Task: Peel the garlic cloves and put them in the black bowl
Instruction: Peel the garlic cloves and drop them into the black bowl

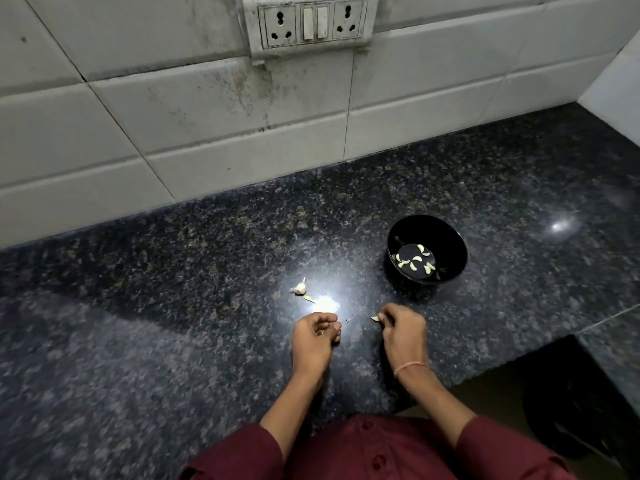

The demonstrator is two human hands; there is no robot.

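The black bowl stands on the dark granite counter, right of centre, with several peeled pale garlic cloves on its bottom. My right hand lies just in front of the bowl and pinches a small pale garlic clove at its fingertips. My left hand rests on the counter beside it with fingers curled; whether it holds anything is hidden. A remaining garlic piece with papery skin lies left of the bowl, a loose peel just below it.
A white tiled wall with a socket and switch plate rises behind the counter. The counter edge drops off at the lower right, where a dark round bin stands below. A bright light glare lies between the hands and the garlic piece.
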